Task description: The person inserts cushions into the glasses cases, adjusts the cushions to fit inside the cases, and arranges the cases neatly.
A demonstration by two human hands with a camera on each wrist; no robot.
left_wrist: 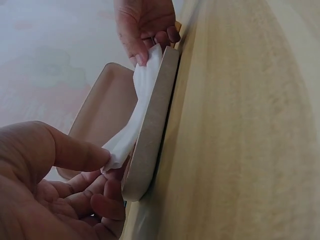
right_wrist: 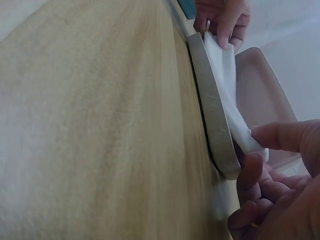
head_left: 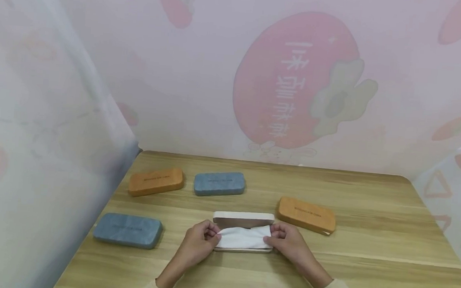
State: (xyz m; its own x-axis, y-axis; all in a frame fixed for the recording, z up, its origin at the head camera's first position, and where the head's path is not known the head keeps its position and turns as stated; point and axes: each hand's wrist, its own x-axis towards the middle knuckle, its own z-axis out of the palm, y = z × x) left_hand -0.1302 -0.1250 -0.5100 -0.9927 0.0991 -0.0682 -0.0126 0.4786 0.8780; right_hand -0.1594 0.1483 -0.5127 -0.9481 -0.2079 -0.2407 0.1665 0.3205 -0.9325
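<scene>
An open, light-coloured glasses case point(head_left: 243, 216) stands on the table with its lid tilted up at the back. Over its lower half lies a folded white cloth point(head_left: 244, 238), stretched between both hands. My left hand point(head_left: 201, 239) pinches the cloth's left end between thumb and fingers. At the opposite end, my right hand point(head_left: 288, 241) pinches the cloth the same way. The left wrist view shows the cloth point(left_wrist: 131, 125) sagging a little along the case's front wall point(left_wrist: 152, 130). Whatever lies under the cloth is hidden.
Closed cases lie around on the wooden table point(head_left: 388, 244): an orange one point(head_left: 156, 181) and a blue one point(head_left: 219, 183) at the back, another blue one point(head_left: 128, 230) at left. Just beyond the right hand sits another orange case point(head_left: 306, 214). Printed curtains point(head_left: 202, 93) hang behind.
</scene>
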